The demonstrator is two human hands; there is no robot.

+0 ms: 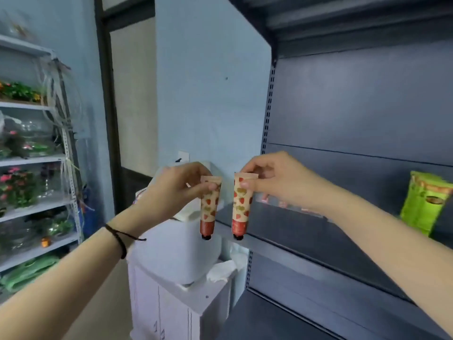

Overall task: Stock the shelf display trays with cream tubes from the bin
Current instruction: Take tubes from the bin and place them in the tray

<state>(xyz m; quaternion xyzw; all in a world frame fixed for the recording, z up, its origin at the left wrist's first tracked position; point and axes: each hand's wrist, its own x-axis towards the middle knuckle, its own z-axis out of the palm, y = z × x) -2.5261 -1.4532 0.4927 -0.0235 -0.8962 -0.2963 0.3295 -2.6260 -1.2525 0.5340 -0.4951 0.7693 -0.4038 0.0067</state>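
Note:
Two cream tubes with a strawberry print and red caps hang cap-down in front of the dark shelf unit. My left hand (179, 185) pinches the flat top of the left tube (209, 209). My right hand (277, 180) pinches the top of the right tube (241, 207). Both tubes hover side by side near the left end of the dark shelf (306, 231). Behind my right hand a clear display tray (301, 209) with small pink items sits on that shelf, mostly hidden. The bin is not in view.
A green pouch (424, 202) stands on the shelf at the right. Left of the unit, a white cabinet (171, 312) carries white containers. A light metal rack (36, 168) with flowers and glassware fills the far left.

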